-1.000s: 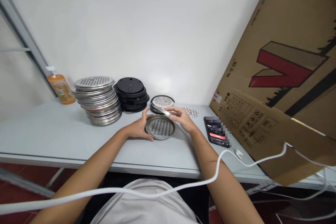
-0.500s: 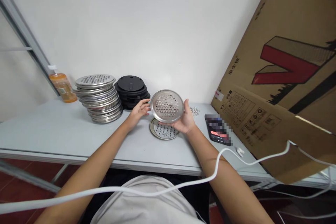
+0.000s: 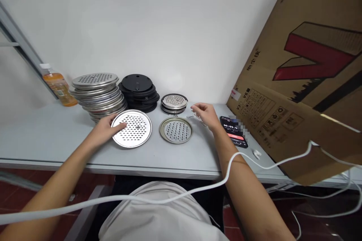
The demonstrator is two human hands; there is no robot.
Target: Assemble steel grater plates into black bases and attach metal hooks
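Your left hand (image 3: 105,129) lies flat on the tabletop (image 3: 42,135) at about 9 o'clock from the scene's centre, its fingers spread and resting on the left rim of a large perforated steel disc (image 3: 132,128). The grip is loose, fingers apart on the metal rather than clamped around it. That disc lies flat, just in front of the tall stack of perforated steel discs (image 3: 97,92), which sits at its 11 o'clock.

Your right hand (image 3: 206,114) hovers low over the tabletop at about 3 o'clock from the small ringed disc (image 3: 176,130). Its fingers are curled and partly apart, their tips at a scatter of small wire clips (image 3: 194,115); you cannot tell whether a clip is pinched between them. The small ringed disc lies flat between your two hands, near the large disc but not touching it.

At 12 o'clock from the ringed disc stands a short pile of small perforated discs (image 3: 174,102), and to its 9 o'clock a stack of black round plates (image 3: 137,89) against the wall. An orange bottle (image 3: 56,86) stands at the far left. A phone (image 3: 233,131) with a lit screen lies at 3 o'clock from your right hand, beside a leaning cardboard box (image 3: 305,83). A white cable (image 3: 175,201) crosses in front of your body.
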